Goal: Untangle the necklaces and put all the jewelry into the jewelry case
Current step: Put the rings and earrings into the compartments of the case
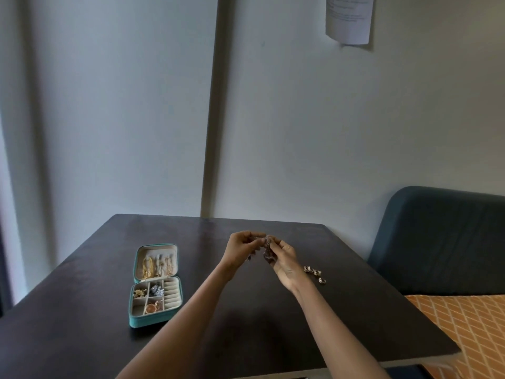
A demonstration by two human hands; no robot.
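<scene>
Above the middle of the dark table, my left hand (241,246) and my right hand (284,262) both pinch a small tangle of silvery necklace chain (267,246) between their fingertips; part of the chain hangs down between the hands. A teal jewelry case (155,321) lies open at the left. Gold necklaces hang in its lid, and small gold, silver and orange pieces fill its compartments. Several rings (315,273) lie on the table just right of my right wrist.
The dark table (246,324) stands in a corner against pale walls. A blue padded headboard (442,242) and an orange patterned cover (470,324) are at the right. A sheet of paper (349,17) hangs on the wall.
</scene>
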